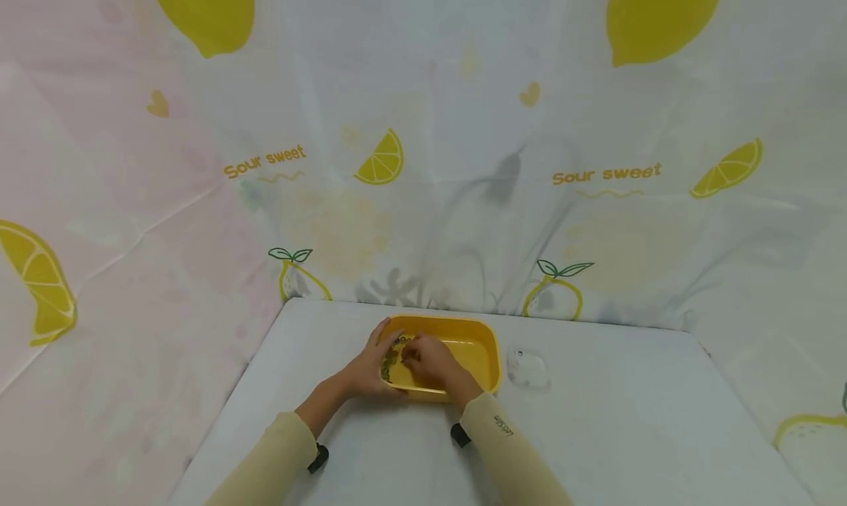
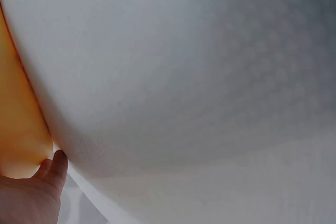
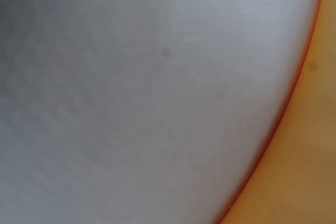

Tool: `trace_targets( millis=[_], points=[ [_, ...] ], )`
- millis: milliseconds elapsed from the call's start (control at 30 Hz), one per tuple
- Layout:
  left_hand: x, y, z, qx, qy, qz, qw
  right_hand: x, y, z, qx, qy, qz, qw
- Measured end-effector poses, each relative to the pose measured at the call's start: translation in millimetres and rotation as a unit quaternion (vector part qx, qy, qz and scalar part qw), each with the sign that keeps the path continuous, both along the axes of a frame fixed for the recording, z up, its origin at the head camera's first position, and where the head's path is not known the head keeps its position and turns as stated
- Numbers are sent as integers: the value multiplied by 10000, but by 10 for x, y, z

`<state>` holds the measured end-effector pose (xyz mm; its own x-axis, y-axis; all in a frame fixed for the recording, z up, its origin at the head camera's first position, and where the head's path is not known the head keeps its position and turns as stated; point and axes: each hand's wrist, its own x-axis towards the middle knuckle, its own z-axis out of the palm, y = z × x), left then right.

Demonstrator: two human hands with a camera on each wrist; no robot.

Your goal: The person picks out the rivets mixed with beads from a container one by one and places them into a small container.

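Note:
A yellow rectangular tub (image 1: pixel 476 327) sits on the white table. My left hand (image 1: pixel 366 370) grips its left end, fingers at the far corner and thumb along the near side. In the left wrist view, fingertips (image 2: pixel 61 163) rest against the outer wall of the tub (image 2: pixel 21 114). My right hand (image 1: pixel 433 360) reaches down inside the tub with bent fingers; I cannot tell whether they pinch something. Small green pieces (image 1: pixel 389 360) lie along the left end, with small round bits (image 1: pixel 404 340) near the far left corner. The right wrist view shows only the tub's side (image 3: pixel 299 150) and tabletop.
To the right of the tub lies a small clear plastic piece (image 1: pixel 528 366) on the white table (image 1: pixel 629 418). A lemon-print cloth (image 1: pixel 450 160) hangs behind the table and along its sides. Black bands (image 1: pixel 319 458) circle the wrists.

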<state>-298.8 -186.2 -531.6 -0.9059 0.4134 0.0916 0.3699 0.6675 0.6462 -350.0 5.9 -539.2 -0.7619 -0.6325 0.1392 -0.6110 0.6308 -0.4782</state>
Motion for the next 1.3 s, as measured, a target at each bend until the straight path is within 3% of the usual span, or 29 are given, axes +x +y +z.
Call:
trace_targets(
  millis=[200, 467, 733, 1033, 1300],
  points=[
    [24, -13, -24, 110, 79, -23, 9999, 51, -40, -24, -76, -307, 1, 9995],
    [42, -6, -5, 8, 32, -81, 10000, 67, -29, 4, -75, -104, 223, 9997],
    [-9, -4, 42, 39, 128, -35, 9999, -4, -34, 55, -121, -313, -54, 9994],
    [13, -3, 34, 56, -25, 1, 10000, 30, -23, 60, -142, -667, -202, 9975],
    [4, -8, -7, -102, -16, -18, 9999, 11, -6, 1, -222, -580, -221, 9978]
  ],
)
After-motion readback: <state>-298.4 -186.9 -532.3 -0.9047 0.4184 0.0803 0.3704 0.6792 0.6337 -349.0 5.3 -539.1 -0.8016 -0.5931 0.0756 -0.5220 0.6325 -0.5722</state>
